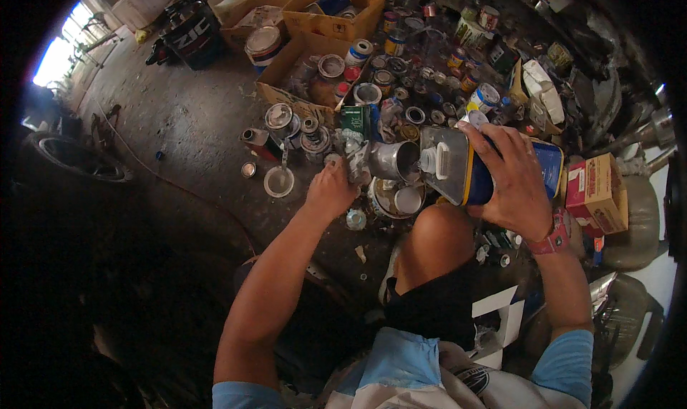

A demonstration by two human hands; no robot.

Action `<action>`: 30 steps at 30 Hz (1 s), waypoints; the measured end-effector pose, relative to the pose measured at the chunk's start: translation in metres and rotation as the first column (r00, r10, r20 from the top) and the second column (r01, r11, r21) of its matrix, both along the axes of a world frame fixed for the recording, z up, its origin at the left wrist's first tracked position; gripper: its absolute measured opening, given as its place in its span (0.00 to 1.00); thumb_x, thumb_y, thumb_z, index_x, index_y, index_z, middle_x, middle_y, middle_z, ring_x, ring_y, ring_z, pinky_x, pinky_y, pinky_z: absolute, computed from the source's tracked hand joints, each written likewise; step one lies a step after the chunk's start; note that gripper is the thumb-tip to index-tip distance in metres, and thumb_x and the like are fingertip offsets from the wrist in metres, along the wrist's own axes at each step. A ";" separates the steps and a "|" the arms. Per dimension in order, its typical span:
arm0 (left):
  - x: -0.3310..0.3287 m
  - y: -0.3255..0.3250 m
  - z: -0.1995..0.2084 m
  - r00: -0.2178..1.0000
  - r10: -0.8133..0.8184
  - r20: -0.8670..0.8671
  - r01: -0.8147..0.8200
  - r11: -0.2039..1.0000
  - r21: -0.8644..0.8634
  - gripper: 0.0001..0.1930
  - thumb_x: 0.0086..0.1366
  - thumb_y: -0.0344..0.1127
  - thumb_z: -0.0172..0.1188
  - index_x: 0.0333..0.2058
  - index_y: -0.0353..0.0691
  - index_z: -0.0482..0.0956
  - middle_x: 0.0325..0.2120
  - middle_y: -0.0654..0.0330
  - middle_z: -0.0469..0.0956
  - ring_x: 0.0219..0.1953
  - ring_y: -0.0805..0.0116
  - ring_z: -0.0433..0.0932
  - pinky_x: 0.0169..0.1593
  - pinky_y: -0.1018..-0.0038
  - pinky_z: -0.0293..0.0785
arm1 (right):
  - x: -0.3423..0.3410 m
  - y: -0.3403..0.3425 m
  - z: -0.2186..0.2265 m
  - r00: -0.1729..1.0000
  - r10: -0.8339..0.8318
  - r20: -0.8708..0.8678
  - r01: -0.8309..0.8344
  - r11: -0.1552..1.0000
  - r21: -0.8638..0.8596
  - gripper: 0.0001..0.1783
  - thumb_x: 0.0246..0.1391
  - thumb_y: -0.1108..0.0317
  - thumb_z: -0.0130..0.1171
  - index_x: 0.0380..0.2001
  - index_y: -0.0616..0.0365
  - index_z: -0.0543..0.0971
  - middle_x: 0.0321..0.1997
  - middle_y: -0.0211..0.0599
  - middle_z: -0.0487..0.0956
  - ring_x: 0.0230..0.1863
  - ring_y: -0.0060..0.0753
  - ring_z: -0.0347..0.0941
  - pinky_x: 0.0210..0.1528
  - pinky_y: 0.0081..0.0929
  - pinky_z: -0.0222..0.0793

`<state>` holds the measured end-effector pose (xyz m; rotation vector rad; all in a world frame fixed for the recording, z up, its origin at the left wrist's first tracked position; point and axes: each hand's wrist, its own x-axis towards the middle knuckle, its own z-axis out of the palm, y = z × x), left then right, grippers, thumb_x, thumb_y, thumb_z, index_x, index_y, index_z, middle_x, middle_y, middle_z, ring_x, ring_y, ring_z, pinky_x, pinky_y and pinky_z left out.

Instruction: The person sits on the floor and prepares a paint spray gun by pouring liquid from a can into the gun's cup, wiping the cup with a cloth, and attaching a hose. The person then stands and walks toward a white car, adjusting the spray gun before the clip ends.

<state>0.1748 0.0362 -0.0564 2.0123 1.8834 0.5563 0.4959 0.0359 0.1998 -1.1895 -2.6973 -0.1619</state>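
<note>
Fingers of the right hand point(512, 180) are stretched wide over a blue can point(481, 177), grasping it firmly, thumb underneath! The can lies tipped on its side in that grip, silver top facing the left fingers, its pale spout point(429, 160) right at the mouth of a metal cup point(390, 161); whether anything is running out, I can't tell from here. Over on the other side, the left hand point(330, 192) has its fingers curled around a paint-smeared grey part point(356, 158) at the back of that cup; whether it belongs to the cup I can't say. Just below the cup, between the two sets of fingers, sits a paint-marked tin point(378, 196) with a round container point(408, 200) in it. Left of the left fingers, a shallow dish point(278, 182) with a stick across its rim; just beyond their tips, a green tin point(356, 120). Farther ahead, a cardboard box point(286, 98) holds more cans, and a black bucket point(189, 37) stands well off to the upper left. Out past the right wrist, a red-and-tan carton point(594, 194)!
</note>
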 end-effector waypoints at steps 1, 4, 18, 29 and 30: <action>0.000 0.000 0.000 1.000 0.002 0.010 -0.003 1.000 0.028 0.38 0.74 0.61 0.64 0.65 0.29 0.72 0.53 0.34 0.84 0.57 0.34 0.82 0.63 0.48 0.78 | 0.000 0.000 0.000 1.000 -0.004 0.007 0.004 1.000 0.007 0.70 0.29 0.48 0.87 0.80 0.44 0.65 0.65 0.41 0.72 0.69 0.53 0.68 0.74 0.56 0.61; 0.001 -0.001 0.003 1.000 0.003 0.024 -0.003 1.000 -0.001 0.37 0.74 0.60 0.64 0.64 0.30 0.73 0.51 0.35 0.84 0.56 0.34 0.83 0.61 0.48 0.79 | 0.001 0.000 -0.001 1.000 -0.017 0.017 0.017 1.000 0.000 0.71 0.28 0.50 0.87 0.80 0.44 0.65 0.66 0.41 0.71 0.69 0.52 0.68 0.74 0.55 0.61; -0.025 0.008 0.026 0.977 -0.046 0.207 0.095 0.969 -0.230 0.32 0.77 0.58 0.60 0.67 0.38 0.76 0.50 0.34 0.85 0.56 0.31 0.82 0.59 0.45 0.78 | 0.070 0.002 -0.053 0.701 -0.342 -0.626 0.262 0.940 -0.220 0.61 0.42 0.66 0.84 0.79 0.58 0.63 0.71 0.52 0.72 0.73 0.50 0.70 0.77 0.47 0.64; -0.035 0.015 0.023 0.996 0.069 0.057 -0.044 0.932 -0.361 0.30 0.76 0.60 0.60 0.61 0.39 0.83 0.51 0.36 0.86 0.59 0.33 0.81 0.62 0.46 0.76 | 0.117 -0.044 -0.118 0.556 -0.526 -0.643 0.505 0.829 -0.241 0.61 0.42 0.66 0.85 0.78 0.60 0.63 0.71 0.52 0.72 0.73 0.52 0.70 0.77 0.47 0.64; -0.037 0.017 0.022 0.998 0.063 0.024 -0.049 0.920 -0.390 0.30 0.76 0.60 0.60 0.61 0.39 0.83 0.52 0.37 0.86 0.60 0.33 0.81 0.63 0.47 0.76 | 0.121 -0.047 -0.123 0.554 -0.534 -0.638 0.528 0.818 -0.225 0.61 0.42 0.66 0.85 0.78 0.60 0.63 0.71 0.52 0.71 0.73 0.52 0.70 0.77 0.47 0.64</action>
